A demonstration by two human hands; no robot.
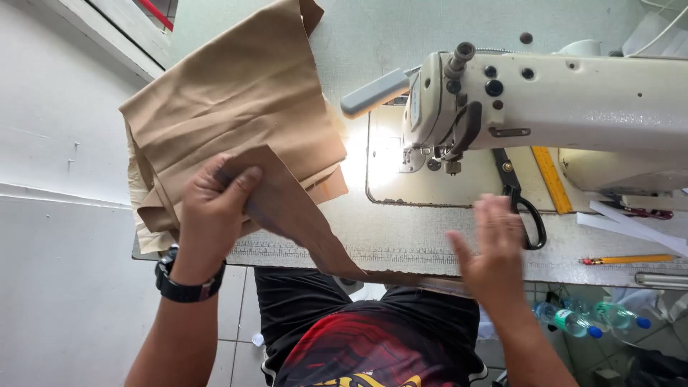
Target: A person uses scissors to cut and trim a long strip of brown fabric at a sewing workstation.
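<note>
Left hand (211, 208) fingers pinch tan fabric strip (301, 215) at stack's near edge, its length running right along near tabletop (401, 236) edge toward right hand (491, 247), fingers spread, holding nothing.

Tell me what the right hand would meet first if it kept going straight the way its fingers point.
Probably the black scissors: the right hand points up the table toward their handles, just past the fingertips. Depth is unclear, so it might pass above them.

Matt tan cloth (236, 93); glossy cream-enamelled metal sewing machine (573, 107); finely textured pale tabletop (401, 229).
</note>
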